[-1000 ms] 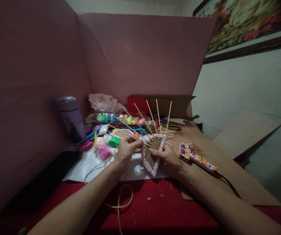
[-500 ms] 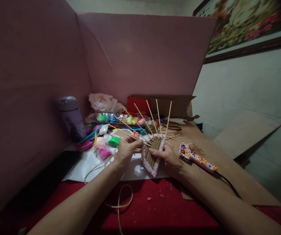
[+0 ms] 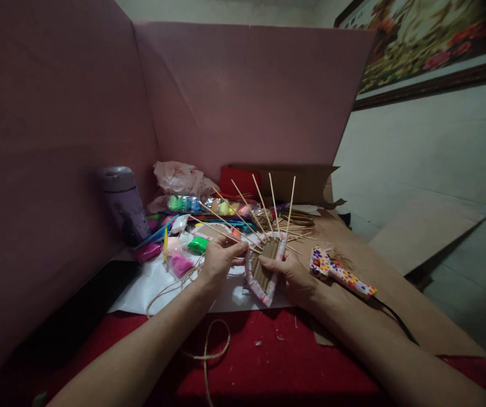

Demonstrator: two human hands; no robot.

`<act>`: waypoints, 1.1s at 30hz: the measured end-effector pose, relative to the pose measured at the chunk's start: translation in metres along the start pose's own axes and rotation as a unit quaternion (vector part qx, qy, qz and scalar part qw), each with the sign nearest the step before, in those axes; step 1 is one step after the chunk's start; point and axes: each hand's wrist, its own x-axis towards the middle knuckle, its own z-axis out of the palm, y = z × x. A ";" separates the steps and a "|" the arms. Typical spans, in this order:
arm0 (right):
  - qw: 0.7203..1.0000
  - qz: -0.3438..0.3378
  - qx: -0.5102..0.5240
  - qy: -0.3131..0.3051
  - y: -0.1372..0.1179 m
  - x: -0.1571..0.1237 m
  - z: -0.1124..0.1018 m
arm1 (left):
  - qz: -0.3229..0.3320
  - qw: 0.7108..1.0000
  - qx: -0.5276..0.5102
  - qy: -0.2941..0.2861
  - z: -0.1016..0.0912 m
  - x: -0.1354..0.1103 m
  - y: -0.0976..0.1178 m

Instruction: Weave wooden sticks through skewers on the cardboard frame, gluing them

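Note:
A cardboard piece with a pale pink fabric rim is gripped in my right hand, its thumb pressed on the ribbed face. Several thin wooden sticks fan up and leftward from the piece's curved upper edge. My left hand is closed at the left side of the rim, thumb and finger pinching near the lowest stick; exactly what lies between the fingertips is hard to see. A similar fabric-edged cardboard piece lies behind my left hand. Twine trails under my left forearm onto the red cloth.
A floral-covered glue gun with a black cord rests on brown cardboard at right. Coloured clay packs, loose sticks and a purple tumbler stand behind. A black flat object lies at left. Pink panels enclose the back.
Almost nothing differs. The tips of the upper sticks have shifted very slightly left, and both hands keep their places on the cardboard piece.

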 end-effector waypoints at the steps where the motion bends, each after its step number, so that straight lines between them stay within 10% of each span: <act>1: 1.000 0.001 0.001 0.002 0.000 0.000 0.000 | -0.001 1.000 -0.001 0.000 0.000 0.000 0.000; 33: 1.000 0.004 0.019 0.001 -0.001 -0.001 0.000 | -0.004 1.000 -0.016 -0.016 0.002 -0.003 0.003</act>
